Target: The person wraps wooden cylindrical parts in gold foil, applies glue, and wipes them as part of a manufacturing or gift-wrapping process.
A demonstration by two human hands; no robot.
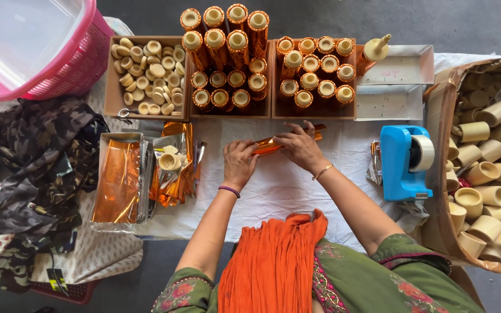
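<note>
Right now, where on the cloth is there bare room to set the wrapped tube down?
The white cloth is bare between the right hand and the blue tape dispenser, and in front of the left hand, toward the orange scarf. It is crowded left of that hand, where orange foil sheets lie, and along the boxes of wrapped tubes.

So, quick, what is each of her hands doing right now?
Left hand: closed around one end of the orange foil-wrapped tube.
Right hand: fingers pressed over the same tube, holding it on the white cloth.
</note>
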